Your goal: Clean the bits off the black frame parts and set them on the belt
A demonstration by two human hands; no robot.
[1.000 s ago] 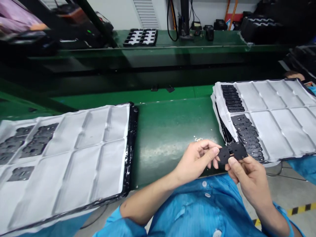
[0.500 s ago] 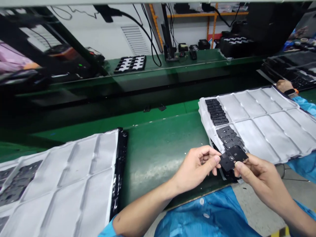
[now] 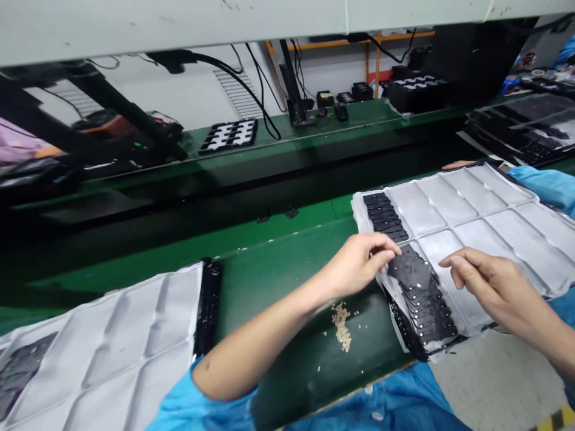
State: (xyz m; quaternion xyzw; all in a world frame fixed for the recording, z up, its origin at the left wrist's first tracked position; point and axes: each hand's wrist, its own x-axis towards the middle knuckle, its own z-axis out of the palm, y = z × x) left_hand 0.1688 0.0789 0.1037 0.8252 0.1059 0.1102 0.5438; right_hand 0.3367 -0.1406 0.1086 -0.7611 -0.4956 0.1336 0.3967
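Observation:
My left hand (image 3: 369,260), thumb and fingers drawn together, is at the upper left edge of a row of overlapping thin black plates (image 3: 424,290). Whether something small is between its fingertips is hidden. To the right, my right hand (image 3: 487,278) hovers over a pale compartment of the tray (image 3: 485,230), its fingers curled and thumb against them; I cannot make out anything in them. Another row of black plates (image 3: 385,216) fills the compartment behind. On the green table beneath my left forearm lies a heap of tiny beige bits (image 3: 341,326).
At the left is a second lined tray (image 3: 148,323) with black plates at its far end. A co-worker's blue sleeve (image 3: 539,182) reaches in from the right behind the near tray. Overhead runs a pale beam (image 3: 224,27); black cables (image 3: 251,66) hang below it.
The black plate held between both hands has left them, and a plate now lies atop the near row. My hands have moved apart and up. The head view has shifted, uncovering the beige heap.

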